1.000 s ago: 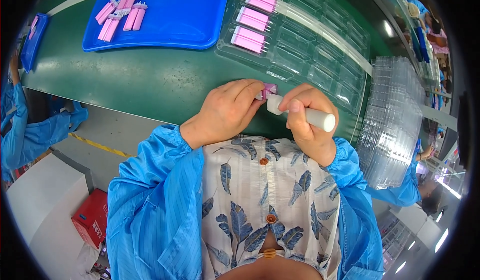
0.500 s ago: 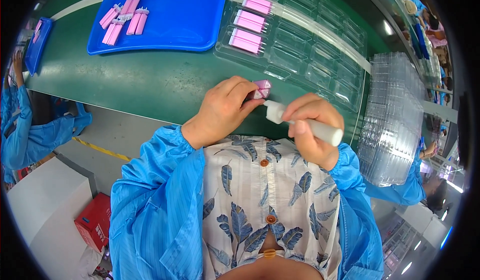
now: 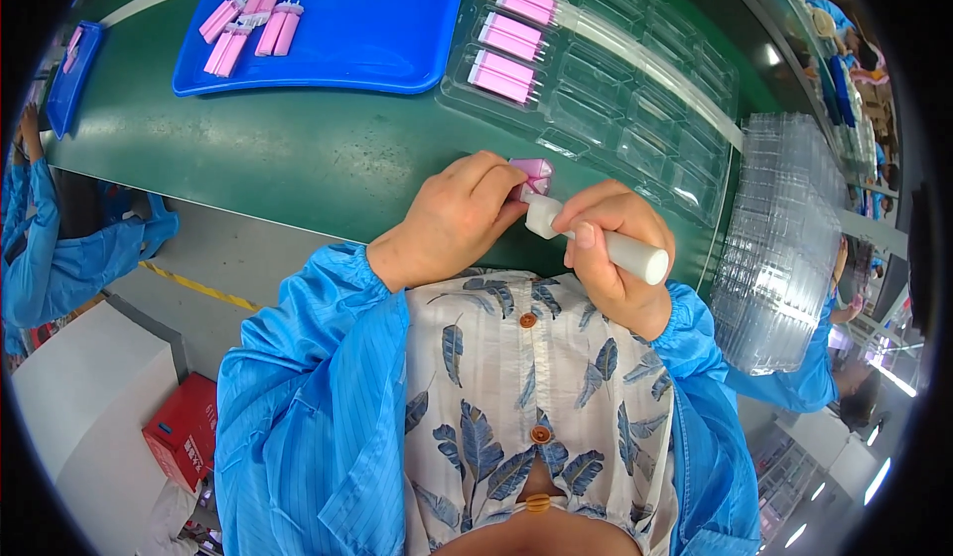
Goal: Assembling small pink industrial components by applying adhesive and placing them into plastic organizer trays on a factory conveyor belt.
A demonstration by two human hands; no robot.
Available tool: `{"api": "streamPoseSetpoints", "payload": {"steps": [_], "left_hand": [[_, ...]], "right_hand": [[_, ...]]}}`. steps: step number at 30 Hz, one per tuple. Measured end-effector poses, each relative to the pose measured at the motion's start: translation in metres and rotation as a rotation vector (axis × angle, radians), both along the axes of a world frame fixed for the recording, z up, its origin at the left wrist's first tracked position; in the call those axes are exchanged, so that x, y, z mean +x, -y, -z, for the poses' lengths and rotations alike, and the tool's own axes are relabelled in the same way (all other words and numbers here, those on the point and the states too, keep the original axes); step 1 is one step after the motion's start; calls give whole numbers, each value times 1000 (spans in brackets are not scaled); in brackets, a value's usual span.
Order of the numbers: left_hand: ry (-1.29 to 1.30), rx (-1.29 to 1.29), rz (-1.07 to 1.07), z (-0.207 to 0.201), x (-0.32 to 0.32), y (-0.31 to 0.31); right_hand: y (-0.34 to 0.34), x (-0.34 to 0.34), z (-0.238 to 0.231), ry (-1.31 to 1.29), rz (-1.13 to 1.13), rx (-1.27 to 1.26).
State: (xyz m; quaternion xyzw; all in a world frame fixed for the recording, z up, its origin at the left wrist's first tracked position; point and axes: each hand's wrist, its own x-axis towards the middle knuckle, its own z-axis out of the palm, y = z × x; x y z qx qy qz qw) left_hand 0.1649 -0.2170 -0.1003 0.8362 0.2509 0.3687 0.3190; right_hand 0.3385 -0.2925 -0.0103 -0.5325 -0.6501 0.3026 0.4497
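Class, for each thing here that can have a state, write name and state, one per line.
Left hand, closed on the held pink piece
Held pink piece, one end exposed
Right hand, closed around the white tool
White tool, tip at the held pink piece, contact unclear
Blue tray, partly filled, loose pink pieces clustered
Clear tray, pink pieces in three compartments
Clear tray stack, piled up
Blue jacket, open in front
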Motion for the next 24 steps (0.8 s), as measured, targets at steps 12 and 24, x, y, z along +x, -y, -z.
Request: {"api": "streamPoseSetpoints", "payload": {"steps": [12,24], "left_hand": [[-17,8,9,1,-1,0],[5,-80,-47,1,5,-3]], "right_hand": [[-3,-8,7,-3,75,-57],[19,32,-4,-272,215,122]]}}
